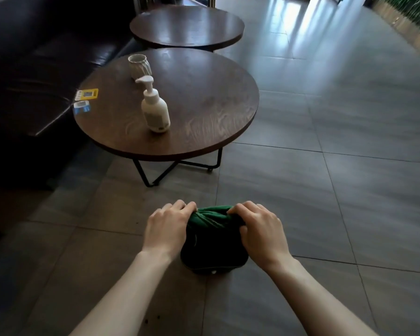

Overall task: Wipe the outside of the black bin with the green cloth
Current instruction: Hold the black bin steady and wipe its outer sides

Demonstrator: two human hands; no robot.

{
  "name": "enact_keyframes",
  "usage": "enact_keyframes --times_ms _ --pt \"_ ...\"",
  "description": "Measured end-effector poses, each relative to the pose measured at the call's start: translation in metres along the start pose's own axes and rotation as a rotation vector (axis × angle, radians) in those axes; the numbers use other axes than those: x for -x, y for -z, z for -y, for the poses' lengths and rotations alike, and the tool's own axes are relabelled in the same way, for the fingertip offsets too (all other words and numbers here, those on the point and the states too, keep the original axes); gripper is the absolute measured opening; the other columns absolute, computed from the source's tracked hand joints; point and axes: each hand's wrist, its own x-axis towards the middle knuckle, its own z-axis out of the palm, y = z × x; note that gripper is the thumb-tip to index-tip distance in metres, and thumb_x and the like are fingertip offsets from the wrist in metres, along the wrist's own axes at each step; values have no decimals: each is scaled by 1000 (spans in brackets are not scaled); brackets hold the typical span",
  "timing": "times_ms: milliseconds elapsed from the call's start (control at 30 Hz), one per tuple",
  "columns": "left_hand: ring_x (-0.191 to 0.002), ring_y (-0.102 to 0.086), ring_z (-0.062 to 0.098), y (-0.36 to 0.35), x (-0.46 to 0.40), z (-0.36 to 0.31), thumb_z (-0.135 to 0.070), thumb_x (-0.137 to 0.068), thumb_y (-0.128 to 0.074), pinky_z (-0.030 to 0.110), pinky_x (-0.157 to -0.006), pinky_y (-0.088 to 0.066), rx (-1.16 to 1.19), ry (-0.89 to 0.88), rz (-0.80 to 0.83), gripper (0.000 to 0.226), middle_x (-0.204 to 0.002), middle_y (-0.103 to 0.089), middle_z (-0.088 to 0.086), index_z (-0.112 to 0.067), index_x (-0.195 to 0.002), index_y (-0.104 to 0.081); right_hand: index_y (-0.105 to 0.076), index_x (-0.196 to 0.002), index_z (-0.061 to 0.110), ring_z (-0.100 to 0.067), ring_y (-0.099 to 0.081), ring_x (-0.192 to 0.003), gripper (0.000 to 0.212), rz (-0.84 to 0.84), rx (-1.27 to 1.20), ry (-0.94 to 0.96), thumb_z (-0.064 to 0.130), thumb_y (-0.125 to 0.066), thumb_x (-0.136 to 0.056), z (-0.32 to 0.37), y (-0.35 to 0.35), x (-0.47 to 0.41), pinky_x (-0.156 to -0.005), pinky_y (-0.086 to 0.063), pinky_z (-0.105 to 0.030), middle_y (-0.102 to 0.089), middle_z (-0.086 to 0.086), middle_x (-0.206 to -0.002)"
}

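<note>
A small black bin (212,258) stands on the tiled floor between my arms, seen from above. The green cloth (212,218) is bunched over its far top edge. My left hand (167,229) grips the cloth's left end against the bin's left side. My right hand (260,232) grips the cloth's right end at the bin's right side. Both hands have their fingers curled into the fabric. The bin's far face is hidden behind the cloth.
A round dark wooden table (204,112) on black metal legs stands just beyond, holding a white pump bottle (154,110), a white ribbed cup (139,65) and two small cards (85,100). A second round table (187,26) is behind it. A dark sofa (34,69) is at left.
</note>
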Motion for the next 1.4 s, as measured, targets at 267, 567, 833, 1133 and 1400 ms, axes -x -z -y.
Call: enact_keyframes --times_ms 267,567,833,1133,1400 --pt "-93 -63 21 -124 -39 8 -2 -79 -57 35 -68 -48 61 20 -46 49 -103 -64 -10 -38 -113 -58 -75 -110 22 -31 -67 -96 46 -87 -51 -10 -6 -65 -74 -73 -117 -25 -73 -57 -44 -74 2 -105" --pt "-96 -64 21 -235 -48 13 0 -77 -56 36 -68 -51 129 -3 -110 54 -110 -65 -14 -39 -114 -58 -75 -109 21 -30 -68 -98 47 -141 -163 -2 -6 -64 -72 -131 -224 -27 -79 -56 -41 -75 2 -106" --pt "-96 -66 25 -285 -46 12 -2 -73 -55 38 -76 -54 322 38 -156 53 -106 -67 -14 -40 -111 -58 -74 -107 25 -18 -70 -94 50 -269 -382 -50 -9 -62 -72 -149 -282 -26 -82 -58 -38 -75 9 -101" --pt "-85 -73 9 -291 -39 -3 -2 -69 -53 39 -80 -61 896 182 -126 49 -94 -75 -11 -36 -100 -71 -58 -137 39 -7 -67 -111 48 -55 -1105 -202 20 -44 -95 -146 -295 -15 -102 -56 -42 -71 11 -118" --pt "-105 -72 18 -275 -27 -24 0 -76 -62 35 -88 -60 1202 -19 57 58 -120 -70 -3 -38 -119 -65 -56 -137 38 -6 -69 -117 71 -179 -1133 -90 38 -91 -75 -153 -279 0 -93 -59 -23 -73 9 -124"
